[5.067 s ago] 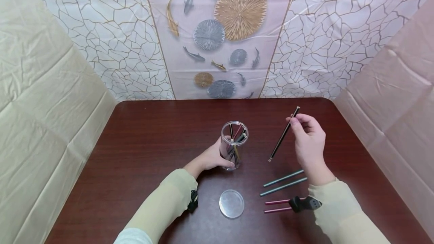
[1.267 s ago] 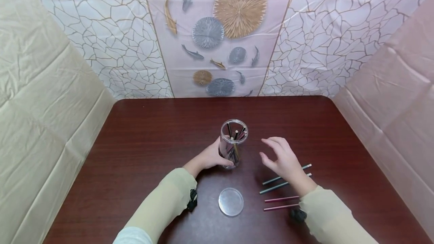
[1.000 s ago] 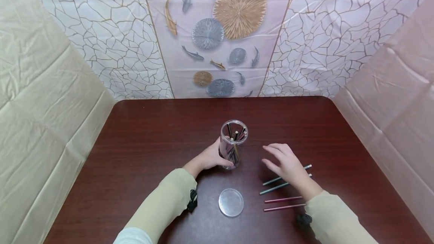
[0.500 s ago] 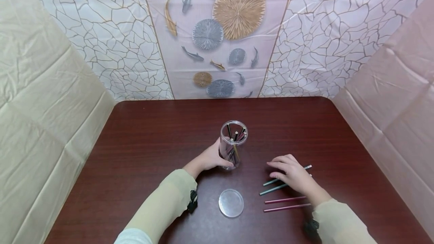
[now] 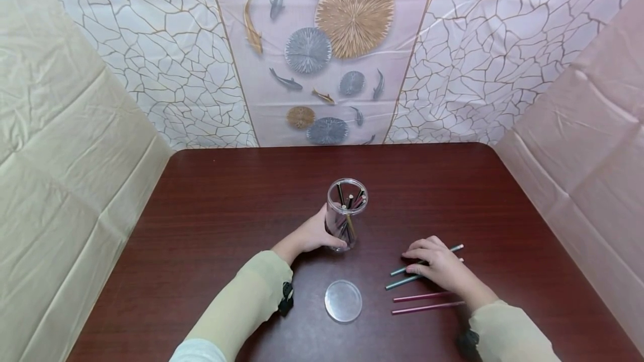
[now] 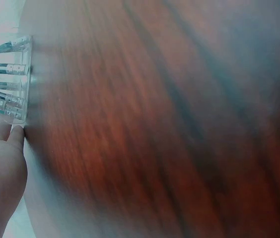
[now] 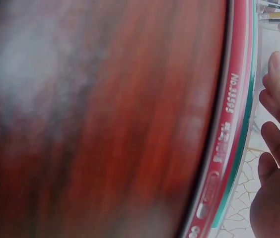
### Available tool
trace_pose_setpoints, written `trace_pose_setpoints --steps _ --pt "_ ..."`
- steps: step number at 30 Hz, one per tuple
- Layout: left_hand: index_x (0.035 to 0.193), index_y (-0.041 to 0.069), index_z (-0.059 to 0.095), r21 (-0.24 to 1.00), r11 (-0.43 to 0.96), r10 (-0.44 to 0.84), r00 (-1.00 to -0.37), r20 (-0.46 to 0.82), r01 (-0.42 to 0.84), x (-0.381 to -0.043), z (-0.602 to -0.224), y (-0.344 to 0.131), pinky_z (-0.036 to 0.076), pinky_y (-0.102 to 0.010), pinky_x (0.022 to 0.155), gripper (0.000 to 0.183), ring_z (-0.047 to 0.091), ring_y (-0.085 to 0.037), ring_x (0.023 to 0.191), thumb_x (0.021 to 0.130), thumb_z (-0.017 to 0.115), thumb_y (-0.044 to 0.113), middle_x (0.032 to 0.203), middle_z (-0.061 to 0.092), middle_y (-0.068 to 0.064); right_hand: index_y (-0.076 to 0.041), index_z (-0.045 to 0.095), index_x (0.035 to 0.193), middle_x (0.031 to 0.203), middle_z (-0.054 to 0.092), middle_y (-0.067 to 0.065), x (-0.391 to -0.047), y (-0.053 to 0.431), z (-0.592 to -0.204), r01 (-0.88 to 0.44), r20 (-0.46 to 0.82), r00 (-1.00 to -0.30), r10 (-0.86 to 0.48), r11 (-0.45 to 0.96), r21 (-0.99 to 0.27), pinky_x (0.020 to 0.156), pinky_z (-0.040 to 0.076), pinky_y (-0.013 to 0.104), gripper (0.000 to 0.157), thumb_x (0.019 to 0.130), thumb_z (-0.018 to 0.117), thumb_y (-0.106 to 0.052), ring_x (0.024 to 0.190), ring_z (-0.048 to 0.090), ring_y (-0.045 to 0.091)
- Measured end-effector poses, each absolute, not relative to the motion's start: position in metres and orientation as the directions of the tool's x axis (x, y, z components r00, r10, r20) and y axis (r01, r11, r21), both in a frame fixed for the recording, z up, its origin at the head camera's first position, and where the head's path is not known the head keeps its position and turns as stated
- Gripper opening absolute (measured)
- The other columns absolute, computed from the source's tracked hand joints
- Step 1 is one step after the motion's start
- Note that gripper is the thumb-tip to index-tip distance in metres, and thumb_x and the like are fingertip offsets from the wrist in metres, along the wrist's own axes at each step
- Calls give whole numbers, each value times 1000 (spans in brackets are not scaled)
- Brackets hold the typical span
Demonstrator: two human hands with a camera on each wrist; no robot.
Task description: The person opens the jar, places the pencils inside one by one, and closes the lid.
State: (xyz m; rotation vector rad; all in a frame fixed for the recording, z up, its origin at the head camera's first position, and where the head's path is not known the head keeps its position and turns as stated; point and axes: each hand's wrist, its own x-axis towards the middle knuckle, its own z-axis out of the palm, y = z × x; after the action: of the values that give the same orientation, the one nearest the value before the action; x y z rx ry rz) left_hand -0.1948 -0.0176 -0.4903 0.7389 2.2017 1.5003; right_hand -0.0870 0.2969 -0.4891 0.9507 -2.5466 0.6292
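My left hand [image 5: 314, 232] grips a clear round jar [image 5: 334, 219] from its left side, thumb across the front. Several pencils [image 5: 350, 228] stand tilted in the jar; in the left wrist view their banded ends [image 6: 16, 69] show through its wall. On the right, my right hand [image 5: 436, 264] is over two green pencils [image 5: 402, 282] on the table, fingers loosely bent and thumb apart from them. It covers the pencils' middle parts. Whether a fingertip touches the farther one, I cannot tell. The right wrist view has the fingers [image 7: 277, 89] apart, nothing between them.
Two dark pink pencils [image 5: 422, 297] lie side by side nearer than the green ones. A clear round lid [image 5: 343, 301] lies flat in front of the jar. The brown table [image 5: 226, 200] meets a patterned cloth at the back and fabric walls at both sides.
Earlier my right hand held a black pencil in the air; it later appears without it beside the jar. Since then it has lowered toward the green pencils. My left hand keeps its grip.
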Motion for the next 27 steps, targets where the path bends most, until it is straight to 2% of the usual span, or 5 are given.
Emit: trace_pose_setpoints --steps 7,11,17,23,27 --pt "138 13 30 935 284 612 -790 -8 211 -194 -490 -18 31 -34 102 93 46 -15 120 64 85 11 135 47 -4 -12 73 88 89 62 -3 -89 295 -494 -728 481 -666 -571 639 -249 73 35 25 28 62 81 -18 81 48 14" --pt "137 8 32 940 266 622 -783 1 213 -185 -471 -20 32 -37 101 88 46 -20 120 65 83 9 133 49 -9 -12 72 85 86 62 -3 -91 294 -498 -758 497 -630 -597 613 -225 73 34 25 25 62 80 -17 78 48 14" --pt "136 6 33 936 281 624 -781 -12 211 -177 -453 -22 33 -36 100 86 47 -20 119 66 82 9 131 51 -11 -14 69 81 84 62 -4 -93 291 -499 -782 520 -597 -611 587 -208 72 35 25 20 63 79 -14 77 49 15" --pt "137 8 32 938 282 621 -783 -17 203 -177 -452 -23 33 -36 101 87 47 -20 119 66 82 10 132 50 -10 -16 67 78 83 62 -7 -94 287 -491 -764 555 -612 -564 602 -230 74 35 22 20 64 79 -10 78 51 14" --pt "137 7 32 935 292 620 -784 -23 204 -176 -450 -22 32 -36 101 87 47 -21 120 66 82 9 132 50 -11 -16 68 82 83 64 -9 -93 284 -478 -685 580 -682 -445 667 -293 73 39 21 23 65 79 -5 79 53 13"
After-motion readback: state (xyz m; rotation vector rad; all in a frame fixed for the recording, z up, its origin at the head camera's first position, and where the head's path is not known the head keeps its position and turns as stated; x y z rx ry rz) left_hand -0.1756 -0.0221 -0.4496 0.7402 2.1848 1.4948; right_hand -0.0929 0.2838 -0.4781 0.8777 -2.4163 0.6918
